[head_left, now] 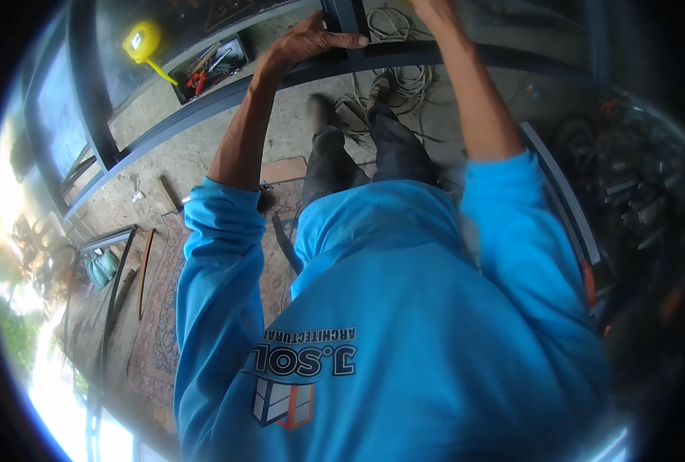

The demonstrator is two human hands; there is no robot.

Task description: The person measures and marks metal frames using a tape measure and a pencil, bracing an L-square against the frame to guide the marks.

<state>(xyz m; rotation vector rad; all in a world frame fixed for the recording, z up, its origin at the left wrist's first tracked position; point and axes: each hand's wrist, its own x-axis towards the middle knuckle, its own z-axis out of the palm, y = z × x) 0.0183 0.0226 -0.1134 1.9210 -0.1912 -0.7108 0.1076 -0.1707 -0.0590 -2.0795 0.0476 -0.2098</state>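
Observation:
Across the top of the head view runs a dark grey metal frame [204, 115], with an upright bar [348, 19] joining its long rail. My left hand [305, 40] grips the frame at this joint, its thumb stretched across the upright bar and its fingers partly hidden. My right hand [433, 11] is at the top edge, to the right of the bar. Most of it is cut off, so its fingers and anything in them do not show.
Beyond the rail lies a tray of hand tools [211, 68], with a yellow rounded object [142, 42] near it. Coiled cable [412, 85] lies around my feet. A patterned rug [161, 308], metal lengths [115, 292] and a green bag [102, 268] are at left; dark clutter [635, 200] at right.

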